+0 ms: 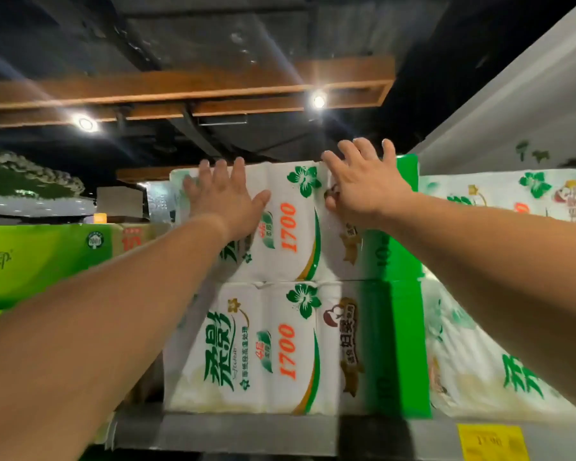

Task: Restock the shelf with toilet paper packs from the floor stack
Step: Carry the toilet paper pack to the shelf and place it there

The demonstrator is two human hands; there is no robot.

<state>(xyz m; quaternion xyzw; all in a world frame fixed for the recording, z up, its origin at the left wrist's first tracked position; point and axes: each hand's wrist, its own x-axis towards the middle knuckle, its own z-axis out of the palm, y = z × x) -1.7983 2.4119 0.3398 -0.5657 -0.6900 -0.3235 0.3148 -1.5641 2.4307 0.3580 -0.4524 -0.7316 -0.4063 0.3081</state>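
Closest to me was the shelf (233, 430) edge with a yellow tag (491, 442) whose print was too blurry to read. On it stood the bottom pack (273, 347), and the top pack (290, 227) sat on that one. My left hand (225, 197) lay flat on the top pack with fingers spread. My right hand (363, 184) pressed its upper right part, fingers spread too, pinching nothing. I think this pack was nearly in place and only needed a last push. More packs (512, 201) lay to the right. The floor stack was out of sight, so I could not tell how many were left.
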